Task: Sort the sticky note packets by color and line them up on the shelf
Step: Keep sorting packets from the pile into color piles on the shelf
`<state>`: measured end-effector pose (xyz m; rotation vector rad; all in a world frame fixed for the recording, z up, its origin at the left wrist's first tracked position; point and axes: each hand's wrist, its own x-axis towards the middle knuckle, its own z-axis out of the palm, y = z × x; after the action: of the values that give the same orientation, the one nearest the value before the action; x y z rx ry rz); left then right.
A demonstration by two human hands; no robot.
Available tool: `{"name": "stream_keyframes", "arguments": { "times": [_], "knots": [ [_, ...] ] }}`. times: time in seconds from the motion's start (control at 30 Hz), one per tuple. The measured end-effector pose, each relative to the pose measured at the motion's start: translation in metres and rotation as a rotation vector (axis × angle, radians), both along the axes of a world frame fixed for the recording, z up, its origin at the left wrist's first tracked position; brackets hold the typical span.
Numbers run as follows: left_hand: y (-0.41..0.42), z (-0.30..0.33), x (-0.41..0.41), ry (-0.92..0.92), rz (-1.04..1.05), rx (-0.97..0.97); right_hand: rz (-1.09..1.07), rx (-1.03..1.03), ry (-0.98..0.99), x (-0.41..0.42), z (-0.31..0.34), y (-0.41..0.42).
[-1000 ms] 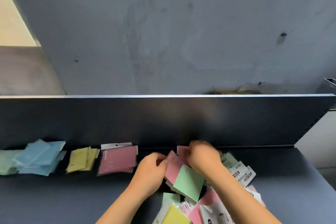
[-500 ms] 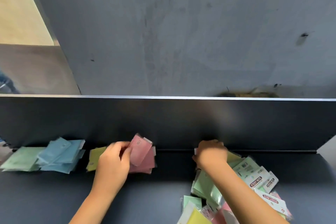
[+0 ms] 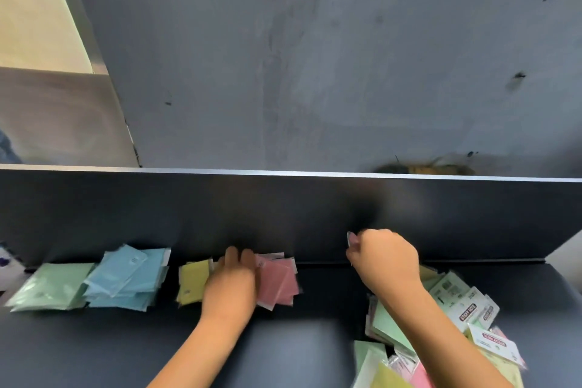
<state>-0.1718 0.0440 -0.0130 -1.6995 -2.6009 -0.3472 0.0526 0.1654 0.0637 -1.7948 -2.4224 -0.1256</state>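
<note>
1. Four color groups lie in a row along the back of the dark shelf (image 3: 299,350): a green pile (image 3: 50,287) at the far left, a blue pile (image 3: 126,277) overlapping its edge, a yellow pile (image 3: 192,283) next, and a pink pile (image 3: 278,282) beside that.
2. The left hand (image 3: 231,287) lies palm down over the gap between the yellow and pink piles, fingers loosely spread and resting on the pink packets; I cannot tell whether it grips one.
3. The right hand (image 3: 385,257) is curled into a loose fist near the back panel, pinching a small packet (image 3: 351,239) whose edge pokes out at the fingertips. Its color is too blurred to call.
4. An unsorted heap (image 3: 441,324) sits at the right, under and around the right forearm: green, yellow, pink and white-labelled packets all mixed.
5. My reckoning is the job is roughly midway. The groups are begun but fanned and crooked, so the heap needs clearing and the rows need squaring.
</note>
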Motion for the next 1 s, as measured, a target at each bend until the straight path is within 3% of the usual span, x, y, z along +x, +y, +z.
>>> {"name": "stream_keyframes", "arguments": {
  "times": [0.13,0.33,0.47,0.73,0.83,0.9,1.0],
  "knots": [
    [0.004,0.003,-0.011,0.064,-0.054,0.022,0.025,-0.049,0.301,-0.015,0.016,-0.021],
    [-0.003,0.012,-0.032,0.049,-0.117,0.038,0.093,-0.497,0.673,-0.046,0.011,-0.032],
    [-0.018,0.023,-0.046,-0.098,-0.053,0.089,-0.008,-0.736,0.869,-0.072,-0.014,-0.04],
    [-0.031,0.032,-0.046,-0.289,-0.133,0.157,-0.095,-0.648,0.906,-0.102,-0.032,-0.05],
    [-0.033,0.035,-0.038,-0.421,-0.107,0.228,-0.032,-0.321,0.663,-0.099,-0.016,-0.053],
    [-0.033,0.035,-0.037,-0.396,-0.072,0.227,0.051,-0.092,0.423,-0.105,-0.015,-0.058],
    [-0.037,0.036,-0.041,-0.382,-0.005,0.22,0.264,-0.055,0.247,-0.124,-0.026,-0.076]
  ]
}}
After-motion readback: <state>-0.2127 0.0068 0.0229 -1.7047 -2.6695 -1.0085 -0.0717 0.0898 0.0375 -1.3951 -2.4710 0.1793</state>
